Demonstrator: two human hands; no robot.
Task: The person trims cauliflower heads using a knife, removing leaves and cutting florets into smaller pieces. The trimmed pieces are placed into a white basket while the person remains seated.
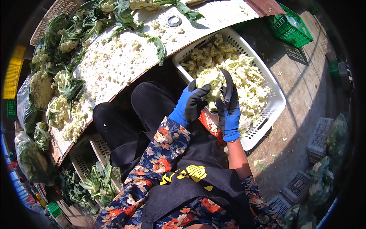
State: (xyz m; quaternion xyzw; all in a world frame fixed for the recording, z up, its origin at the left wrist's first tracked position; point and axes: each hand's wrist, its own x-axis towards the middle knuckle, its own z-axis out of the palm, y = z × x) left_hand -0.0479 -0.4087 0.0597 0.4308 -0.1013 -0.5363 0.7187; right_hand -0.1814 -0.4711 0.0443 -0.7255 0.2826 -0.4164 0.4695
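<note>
My left hand [192,103], in a blue and black work glove, grips a trimmed cauliflower piece [210,86] with pale green stalks. In my right hand [229,114], gloved alike, is a knife with a dark curved blade [228,83]; the blade points up and away from me, close beside the cauliflower. Both hands are over the near left side of a white plastic crate [276,110]. Cut cauliflower florets [246,81] fill much of that crate. Part of the cauliflower's underside is hidden by my fingers.
A white tabletop [120,74] strewn with crumbs holds leafy cauliflower heads [68,43], a small round ring-shaped object [173,21] and a wooden-handled tool [195,3]. A green crate [291,28] stands far right. A crate of leaves [100,183] sits at lower left.
</note>
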